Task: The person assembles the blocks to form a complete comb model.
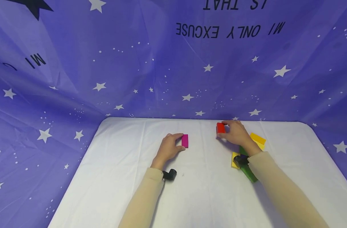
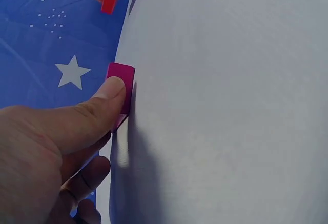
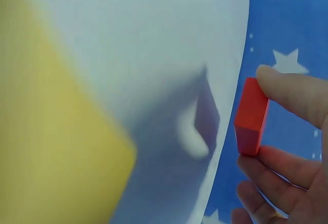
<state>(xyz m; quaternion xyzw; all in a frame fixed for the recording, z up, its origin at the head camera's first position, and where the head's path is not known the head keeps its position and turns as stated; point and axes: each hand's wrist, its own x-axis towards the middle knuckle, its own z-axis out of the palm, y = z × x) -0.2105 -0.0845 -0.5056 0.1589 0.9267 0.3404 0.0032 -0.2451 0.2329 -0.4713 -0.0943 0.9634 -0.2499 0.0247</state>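
Between the thumb and fingers of my left hand (image 1: pixel 167 147) is a magenta block (image 1: pixel 185 141), pinched at its two ends. In the left wrist view the thumb presses on this block (image 2: pixel 123 88) close to the white tabletop. Farther right and back, my right hand (image 1: pixel 236 133) grips a red block (image 1: pixel 220 128) by its ends. The right wrist view shows the red block (image 3: pixel 251 115) held above the table, its shadow falling apart from it. Below the right wrist lie several yellow and green blocks, partly hidden by the forearm.
A yellow block (image 1: pixel 235 161) and a green block (image 1: pixel 249 174) lie beside the right wrist camera (image 1: pixel 240 160); an orange-yellow block (image 1: pixel 258 138) is beyond the wrist. The white cloth (image 1: pixel 202 196) covers the table. A purple starry curtain (image 1: pixel 150 63) hangs along its back edge.
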